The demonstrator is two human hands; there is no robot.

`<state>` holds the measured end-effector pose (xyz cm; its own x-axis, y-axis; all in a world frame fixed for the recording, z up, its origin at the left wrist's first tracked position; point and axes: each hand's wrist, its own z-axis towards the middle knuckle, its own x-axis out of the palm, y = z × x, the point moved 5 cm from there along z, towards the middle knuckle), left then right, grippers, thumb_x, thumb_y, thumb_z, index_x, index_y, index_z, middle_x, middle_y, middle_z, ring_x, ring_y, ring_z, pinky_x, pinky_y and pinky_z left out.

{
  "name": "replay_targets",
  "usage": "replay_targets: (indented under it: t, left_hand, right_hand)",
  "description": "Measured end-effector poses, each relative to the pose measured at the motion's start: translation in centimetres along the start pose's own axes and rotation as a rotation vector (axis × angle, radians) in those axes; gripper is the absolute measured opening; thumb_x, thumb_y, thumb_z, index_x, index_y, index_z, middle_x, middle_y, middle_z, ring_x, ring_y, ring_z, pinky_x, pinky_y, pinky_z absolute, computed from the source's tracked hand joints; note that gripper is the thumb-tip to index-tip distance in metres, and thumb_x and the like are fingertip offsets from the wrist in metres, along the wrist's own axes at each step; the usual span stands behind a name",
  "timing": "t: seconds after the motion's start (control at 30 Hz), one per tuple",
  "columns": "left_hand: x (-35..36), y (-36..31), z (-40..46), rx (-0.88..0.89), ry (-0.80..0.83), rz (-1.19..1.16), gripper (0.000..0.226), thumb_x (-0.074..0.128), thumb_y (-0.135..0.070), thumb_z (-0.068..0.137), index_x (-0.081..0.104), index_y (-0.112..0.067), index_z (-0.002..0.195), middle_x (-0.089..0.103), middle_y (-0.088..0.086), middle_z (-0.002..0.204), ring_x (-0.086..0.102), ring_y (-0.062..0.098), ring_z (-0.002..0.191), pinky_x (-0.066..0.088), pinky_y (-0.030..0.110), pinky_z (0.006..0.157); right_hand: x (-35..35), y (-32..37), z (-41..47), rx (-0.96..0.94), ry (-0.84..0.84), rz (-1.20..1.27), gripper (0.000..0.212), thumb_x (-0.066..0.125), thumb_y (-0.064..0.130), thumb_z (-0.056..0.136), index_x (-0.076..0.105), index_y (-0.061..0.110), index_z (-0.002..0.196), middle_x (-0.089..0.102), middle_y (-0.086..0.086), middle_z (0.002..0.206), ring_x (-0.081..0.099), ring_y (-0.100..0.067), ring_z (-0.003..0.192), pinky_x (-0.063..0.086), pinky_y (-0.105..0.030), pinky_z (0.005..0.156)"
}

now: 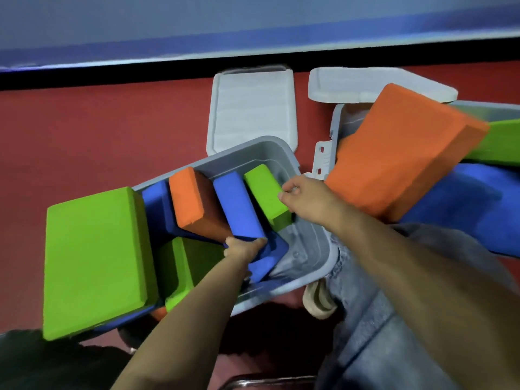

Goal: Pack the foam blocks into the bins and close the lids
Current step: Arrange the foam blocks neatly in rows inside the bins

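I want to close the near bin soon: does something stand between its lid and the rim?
Yes. The large green block overhangs the near bin's left end, and upright blocks rise inside it; both hands reach in. The lid lies open behind.

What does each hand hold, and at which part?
The left hand grips the near end of the upright blue foam block. The right hand pinches the top edge of the green foam block.

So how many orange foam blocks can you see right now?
2, maybe more hidden: an orange block standing inside the near bin, and a large orange block tilted over the right bin.
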<state>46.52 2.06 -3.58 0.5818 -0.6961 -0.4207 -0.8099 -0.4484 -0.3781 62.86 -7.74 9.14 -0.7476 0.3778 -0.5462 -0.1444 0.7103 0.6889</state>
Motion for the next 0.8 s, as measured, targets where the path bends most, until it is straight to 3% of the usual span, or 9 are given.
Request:
replay_targets:
  t: [0.17,0.27,0.37,0.47,0.6,0.8]
  left_hand:
    - [2.0,1.3,1.3,-0.07,-0.052,0.218,0.109,0.08,-0.044,0.071,0.01,-0.012,0.148,0.025,0.018,0.146,0.037,0.037,0.13,0.038,0.044,0.104]
    - [2.6,2.2,2.3,-0.115,-0.03,0.185,0.12,0.081,-0.046,0.068,0.001,-0.013,0.151,0.026,0.019,0.147,0.037,0.039,0.13,0.038,0.048,0.105]
    - [1.9,1.7,2.4,-0.005,-0.059,0.182,0.117,0.08,-0.033,0.073,-0.005,-0.018,0.152,0.023,0.019,0.149,0.039,0.039,0.13,0.038,0.044,0.104]
    - [0.7,1.2,1.4,0.132,-0.088,0.299,0.111,0.073,-0.034,0.079,-0.011,-0.023,0.151,0.021,0.018,0.149,0.045,0.038,0.125,0.039,0.041,0.102]
    - [-1.7,-0.3,-0.7,0.308,-0.183,0.366,0.102,0.065,-0.045,0.079,-0.005,-0.026,0.152,0.032,0.023,0.142,0.044,0.04,0.123,0.036,0.041,0.103]
    - [-6.7,-3.1,-4.5,0.444,-0.241,0.368,0.077,0.062,-0.043,0.081,0.021,-0.014,0.14,0.047,0.026,0.13,0.052,0.042,0.113,0.042,0.04,0.093]
  right_hand:
    - [1.1,1.0,-0.5,-0.059,0.099,-0.081,0.037,0.054,0.036,0.092,0.054,0.02,0.126,0.064,-0.006,0.115,0.059,-0.023,0.105,0.047,-0.034,0.093]
    - [1.2,1.0,-0.6,-0.045,0.132,-0.097,0.04,0.054,0.036,0.093,0.051,0.021,0.129,0.062,-0.006,0.119,0.059,-0.023,0.106,0.048,-0.035,0.094]
    - [1.2,1.0,-0.6,-0.052,0.129,-0.125,0.041,0.054,0.035,0.093,0.051,0.019,0.13,0.062,-0.007,0.119,0.058,-0.023,0.107,0.046,-0.034,0.096]
    - [1.3,1.1,-1.0,-0.043,0.144,-0.138,0.041,0.054,0.036,0.093,0.051,0.02,0.13,0.063,-0.006,0.117,0.059,-0.022,0.103,0.046,-0.033,0.094]
    - [1.5,0.9,-1.0,-0.034,0.155,-0.185,0.042,0.053,0.037,0.093,0.049,0.019,0.131,0.061,-0.006,0.12,0.058,-0.023,0.105,0.046,-0.035,0.094]
    - [2.7,0.3,-1.1,-0.016,0.25,-0.315,0.05,0.054,0.04,0.091,0.043,0.019,0.136,0.057,-0.007,0.126,0.054,-0.026,0.113,0.045,-0.034,0.095]
